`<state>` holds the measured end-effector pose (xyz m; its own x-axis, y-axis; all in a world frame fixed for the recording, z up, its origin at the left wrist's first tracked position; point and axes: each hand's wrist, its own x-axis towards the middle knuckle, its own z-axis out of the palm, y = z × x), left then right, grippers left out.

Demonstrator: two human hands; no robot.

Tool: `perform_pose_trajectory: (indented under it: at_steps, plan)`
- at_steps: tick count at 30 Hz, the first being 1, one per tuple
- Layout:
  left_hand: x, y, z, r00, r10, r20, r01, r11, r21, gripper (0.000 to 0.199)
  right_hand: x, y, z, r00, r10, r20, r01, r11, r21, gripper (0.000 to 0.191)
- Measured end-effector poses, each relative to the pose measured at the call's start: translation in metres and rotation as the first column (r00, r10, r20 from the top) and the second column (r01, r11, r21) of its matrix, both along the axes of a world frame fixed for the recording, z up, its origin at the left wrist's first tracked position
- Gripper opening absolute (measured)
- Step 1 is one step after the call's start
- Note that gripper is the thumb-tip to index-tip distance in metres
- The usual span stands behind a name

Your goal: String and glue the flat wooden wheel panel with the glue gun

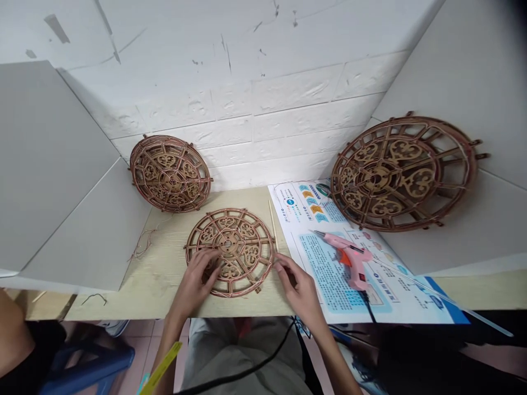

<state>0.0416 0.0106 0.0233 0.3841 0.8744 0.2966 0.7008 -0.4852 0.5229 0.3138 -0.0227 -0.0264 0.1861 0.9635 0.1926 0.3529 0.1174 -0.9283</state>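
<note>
A round openwork wooden disc (231, 240), with curled ornaments and reddish wire along its ribs, lies flat on the table before me. My left hand (198, 274) rests on its lower left part, thumb apart from the bent fingers. At the right rim, my right hand (294, 278) has its thumb and forefinger pinched together; whatever is between the tips is too small to make out. A thin wooden stick (273, 225) lies just beyond that hand. To the right, a pink glue gun (349, 253) with a glue stick in its back rests on a printed sheet (313, 263).
Similar discs lean at the back left (171, 174) and against the right grey panel (405, 173). Loose thin wire (144, 241) lies left on the table (152, 291). A green roll (324, 190) sits behind the sheet. A black cable (369, 307) hangs over the front edge. Another person's arm (14, 334) shows at left.
</note>
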Motion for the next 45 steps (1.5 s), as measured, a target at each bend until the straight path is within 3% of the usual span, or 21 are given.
perform_pose_trajectory:
  at_steps: [4,7,10,14,17,18,20,23,26,29,31,34,36,39,42,45]
  plan:
    - [0.002,-0.008,-0.008,0.989,0.15,-0.005,-0.148,0.982,0.114,0.029,-0.004,0.001,-0.003,1.0,-0.011,-0.008,0.011,1.0,0.006,0.039]
    - [0.004,-0.009,-0.009,0.991,0.129,-0.043,-0.121,0.979,0.165,0.023,-0.005,-0.004,0.004,0.994,-0.062,-0.088,0.064,0.998,0.018,0.038]
    - [0.003,-0.011,-0.011,0.992,0.112,-0.063,-0.097,0.976,0.196,0.024,0.007,-0.022,0.022,0.977,-0.191,-0.095,0.198,0.977,0.073,0.034]
    - [0.0,-0.014,-0.017,0.991,0.114,-0.072,-0.096,0.971,0.218,0.029,0.051,-0.048,0.041,0.875,-0.436,0.211,0.404,0.897,0.181,0.037]
    - [-0.001,-0.014,-0.02,0.993,0.087,-0.084,-0.068,0.976,0.208,0.03,0.085,-0.053,0.037,0.674,-0.563,0.479,0.563,0.811,0.161,0.06]
    - [-0.002,-0.014,-0.02,0.993,0.081,-0.087,-0.062,0.977,0.205,0.03,0.093,-0.051,0.033,0.653,-0.543,0.528,0.586,0.804,0.103,0.065]
    - [-0.001,-0.014,-0.02,0.992,0.08,-0.095,-0.06,0.978,0.2,0.031,0.103,-0.045,0.026,0.692,-0.477,0.542,0.596,0.801,-0.058,0.068]
    - [0.0,-0.016,-0.019,0.989,0.101,-0.109,-0.079,0.979,0.189,0.031,0.105,-0.032,0.022,0.726,-0.422,0.543,0.621,0.741,-0.254,0.066]
    - [0.002,-0.019,-0.018,0.983,0.125,-0.136,-0.099,0.978,0.182,0.03,0.106,-0.021,0.025,0.699,-0.315,0.642,0.642,0.673,-0.368,0.058]
    - [0.003,-0.022,-0.02,0.969,0.179,-0.172,-0.146,0.971,0.189,0.034,0.115,-0.013,0.028,0.703,-0.252,0.665,0.62,0.676,-0.398,0.043]
    - [0.003,-0.022,-0.023,0.953,0.244,-0.178,-0.208,0.958,0.199,0.039,0.121,-0.011,0.03,0.76,-0.315,0.569,0.592,0.698,-0.403,0.036]
    - [0.0,-0.019,-0.031,0.941,0.314,-0.13,-0.285,0.937,0.202,0.054,0.122,-0.018,0.033,0.844,-0.504,0.183,0.53,0.73,-0.432,0.043]
    - [-0.003,-0.016,-0.035,0.947,0.315,-0.068,-0.297,0.936,0.19,0.06,0.115,-0.026,0.036,0.8,-0.587,-0.124,0.493,0.761,-0.42,0.052]
    - [-0.007,-0.012,-0.042,0.957,0.291,0.014,-0.29,0.943,0.161,0.06,0.099,-0.038,0.042,0.681,-0.583,-0.444,0.443,0.81,-0.385,0.059]
    - [-0.009,-0.009,-0.045,0.951,0.307,0.048,-0.311,0.936,0.164,0.055,0.083,-0.045,0.051,0.585,-0.532,-0.612,0.363,0.847,-0.389,0.057]
    - [-0.007,-0.01,-0.041,0.943,0.325,0.068,-0.332,0.927,0.175,0.051,0.068,-0.046,0.059,0.542,-0.501,-0.674,0.272,0.864,-0.424,0.054]
